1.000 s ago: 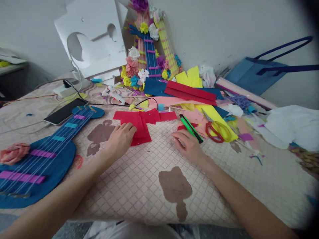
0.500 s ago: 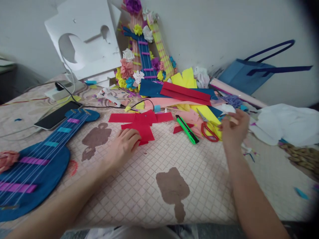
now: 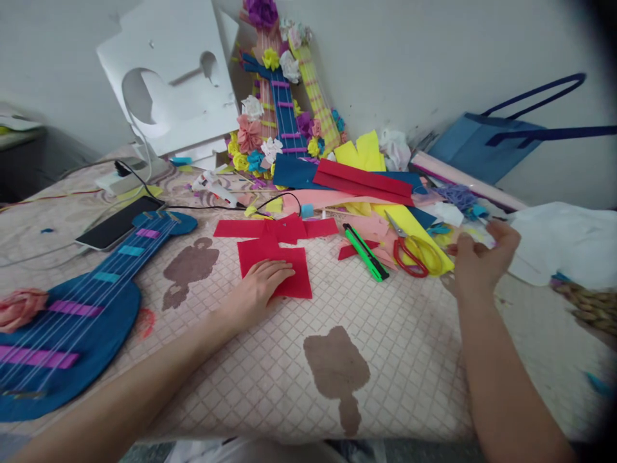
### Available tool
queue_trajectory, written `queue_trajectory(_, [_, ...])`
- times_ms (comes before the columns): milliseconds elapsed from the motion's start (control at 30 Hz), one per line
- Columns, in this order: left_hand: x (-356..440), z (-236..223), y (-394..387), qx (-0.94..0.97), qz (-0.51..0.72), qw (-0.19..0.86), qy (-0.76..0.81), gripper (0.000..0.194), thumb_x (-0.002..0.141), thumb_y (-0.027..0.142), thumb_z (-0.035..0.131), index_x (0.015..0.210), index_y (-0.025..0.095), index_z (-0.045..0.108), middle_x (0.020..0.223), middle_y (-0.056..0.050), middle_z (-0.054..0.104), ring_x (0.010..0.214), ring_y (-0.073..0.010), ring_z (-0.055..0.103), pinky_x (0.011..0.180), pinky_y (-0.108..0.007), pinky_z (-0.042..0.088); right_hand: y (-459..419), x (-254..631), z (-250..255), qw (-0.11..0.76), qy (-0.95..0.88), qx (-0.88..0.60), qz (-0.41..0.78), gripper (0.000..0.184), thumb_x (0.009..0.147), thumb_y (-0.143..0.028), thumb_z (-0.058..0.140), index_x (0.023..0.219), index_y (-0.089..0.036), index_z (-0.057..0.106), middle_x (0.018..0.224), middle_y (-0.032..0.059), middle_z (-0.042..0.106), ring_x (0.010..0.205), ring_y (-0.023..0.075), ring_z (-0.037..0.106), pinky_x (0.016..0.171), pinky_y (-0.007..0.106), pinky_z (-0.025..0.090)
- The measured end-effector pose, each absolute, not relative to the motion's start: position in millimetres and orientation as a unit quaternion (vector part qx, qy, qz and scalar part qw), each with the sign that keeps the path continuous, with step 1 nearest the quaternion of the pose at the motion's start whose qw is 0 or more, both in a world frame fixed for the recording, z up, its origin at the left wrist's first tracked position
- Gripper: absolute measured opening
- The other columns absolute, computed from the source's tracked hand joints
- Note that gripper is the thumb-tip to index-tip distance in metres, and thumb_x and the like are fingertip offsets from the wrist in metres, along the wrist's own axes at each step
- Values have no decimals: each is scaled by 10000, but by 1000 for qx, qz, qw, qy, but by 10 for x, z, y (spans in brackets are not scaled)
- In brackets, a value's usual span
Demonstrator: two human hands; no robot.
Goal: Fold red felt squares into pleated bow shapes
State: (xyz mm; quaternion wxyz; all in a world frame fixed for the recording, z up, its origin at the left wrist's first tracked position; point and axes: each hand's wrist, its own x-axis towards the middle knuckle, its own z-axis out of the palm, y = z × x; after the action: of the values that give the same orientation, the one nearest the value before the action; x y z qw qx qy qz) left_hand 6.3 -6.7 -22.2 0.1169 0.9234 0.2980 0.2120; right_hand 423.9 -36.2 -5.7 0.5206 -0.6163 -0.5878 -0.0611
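My left hand (image 3: 258, 290) lies flat with fingers stretched out on a red felt piece (image 3: 289, 271) spread on the checked tablecloth. Behind it lie more red felt strips (image 3: 277, 227). My right hand (image 3: 477, 260) is raised at the right, past the red and yellow scissors (image 3: 414, 251), its fingers curled around a small pale thing that is blurred. A green utility knife (image 3: 365, 253) lies between the two hands.
A blue felt guitar (image 3: 72, 308) with a pink flower lies at the left, beside a phone (image 3: 118, 222). Decorated guitars (image 3: 284, 109), a white foam board (image 3: 168, 77), felt sheets (image 3: 366, 180) and a glue gun (image 3: 214, 186) crowd the back. A blue bag (image 3: 486, 145) leans at the right.
My right hand left the spot by the green knife and rose to the right past the scissors. Under my left hand the red felt piece now lies spread out wider.
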Motion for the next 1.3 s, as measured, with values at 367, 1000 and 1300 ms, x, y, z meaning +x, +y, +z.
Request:
queue_trajectory(367, [125,-191,-129,873,283,222,329,139,805,74,499,885,174,553,1188,-111,611,1103,-213,578,944,-403,488,-460,2403,-123,239,-849,-440,171,545,725,-291,712,1206,-259,459,1244,100,507,791,173,604,627,331,539])
queue_trajectory(1000, [-31,-232,7,894,207,138,372,613,699,42,547,1294,142,440,1389,-172,459,1300,-289,417,1089,-542,308,-428,2440,-248,281,-854,-423,109,174,830,-94,483,922,-223,555,1072,58,617,917,161,630,778,307,530])
queue_trajectory(1300, [-216,-158,143,872,171,77,452,440,861,251,522,1292,187,458,1341,-140,520,1274,-310,437,1066,-639,224,-431,2474,-257,288,-855,-414,118,162,838,-101,480,917,-225,549,1055,58,616,921,164,624,781,312,531])
